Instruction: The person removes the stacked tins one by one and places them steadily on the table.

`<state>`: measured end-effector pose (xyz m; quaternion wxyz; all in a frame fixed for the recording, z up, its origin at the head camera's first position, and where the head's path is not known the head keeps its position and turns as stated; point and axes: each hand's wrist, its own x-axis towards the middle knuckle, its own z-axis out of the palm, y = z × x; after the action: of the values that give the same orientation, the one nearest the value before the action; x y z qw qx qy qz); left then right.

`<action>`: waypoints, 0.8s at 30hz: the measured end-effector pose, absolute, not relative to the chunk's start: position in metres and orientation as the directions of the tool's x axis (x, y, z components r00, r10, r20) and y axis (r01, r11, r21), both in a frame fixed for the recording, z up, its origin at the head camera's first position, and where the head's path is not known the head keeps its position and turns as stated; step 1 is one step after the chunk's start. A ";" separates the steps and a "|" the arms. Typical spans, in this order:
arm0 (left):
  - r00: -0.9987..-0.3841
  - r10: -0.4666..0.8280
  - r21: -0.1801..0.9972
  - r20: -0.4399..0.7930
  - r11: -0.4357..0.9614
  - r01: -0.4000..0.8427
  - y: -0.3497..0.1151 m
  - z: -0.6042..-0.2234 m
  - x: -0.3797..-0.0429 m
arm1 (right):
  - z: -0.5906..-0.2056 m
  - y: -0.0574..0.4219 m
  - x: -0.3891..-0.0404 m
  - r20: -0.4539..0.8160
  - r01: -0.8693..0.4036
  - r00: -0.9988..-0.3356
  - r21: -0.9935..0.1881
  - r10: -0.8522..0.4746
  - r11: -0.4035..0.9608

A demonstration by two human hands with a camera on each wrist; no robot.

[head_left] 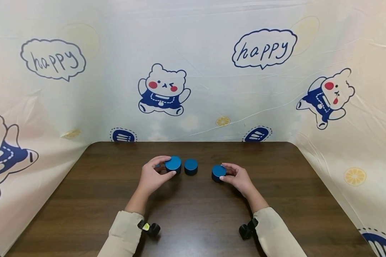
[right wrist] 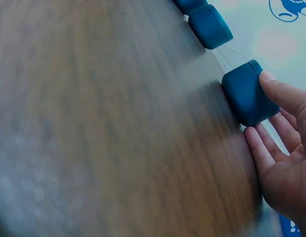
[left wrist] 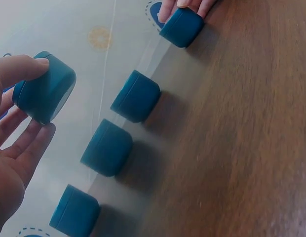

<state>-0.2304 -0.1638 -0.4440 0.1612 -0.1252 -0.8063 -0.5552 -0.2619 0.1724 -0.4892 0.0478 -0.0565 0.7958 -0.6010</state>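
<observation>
My left hand (head_left: 150,178) grips a small round blue lidded jar (head_left: 173,163) between thumb and fingers. In the left wrist view this jar (left wrist: 47,86) is lifted off the table, its pale underside partly showing. My right hand (head_left: 240,179) pinches another blue jar (head_left: 218,172) at its right side, low at the tabletop; the right wrist view shows its thumb at the lid edge of that jar (right wrist: 248,94). Between the hands stands a similar jar (head_left: 191,167). The left wrist view shows two more standing jars (left wrist: 107,148) (left wrist: 75,212), mostly hidden in the head view.
The dark brown wooden table (head_left: 193,221) ends at a far edge against a pale printed cloth (head_left: 206,53) with bears and lettering. Cloth also hangs along both sides. A small black camera (head_left: 153,229) is strapped at each wrist.
</observation>
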 end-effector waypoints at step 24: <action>-0.914 -0.188 0.886 0.360 0.376 0.272 -0.210 -0.445 -0.221 | -0.490 0.174 -0.263 -0.011 -0.029 -0.989 -0.965 -0.150 0.261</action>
<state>-0.2209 -0.2102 -0.4451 0.2060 -0.0263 -0.8035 -0.5578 -0.2632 0.1736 -0.4897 0.0500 -0.0565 0.7923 -0.6054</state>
